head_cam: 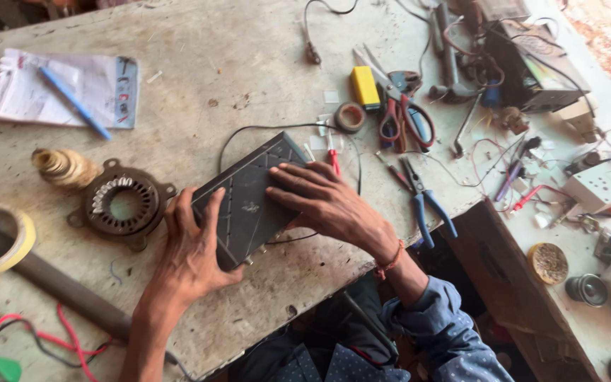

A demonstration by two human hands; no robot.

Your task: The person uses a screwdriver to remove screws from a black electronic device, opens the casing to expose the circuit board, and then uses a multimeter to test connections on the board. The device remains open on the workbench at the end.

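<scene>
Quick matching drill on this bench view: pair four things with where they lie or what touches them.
1. flat black plastic box
2. blue pen
3. yellow rectangular block
4. blue-handled pliers

a. on the white notepad
b. under both hands, left hand and right hand
c. near the table's front edge, right of the box
d. beside the red-handled scissors

Pairs: 1-b, 2-a, 3-d, 4-c

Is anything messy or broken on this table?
Yes. The black box under both hands lies crooked near the table's edge. Tools and loose wires are scattered at the right, and the tabletop is stained and chipped.
</scene>
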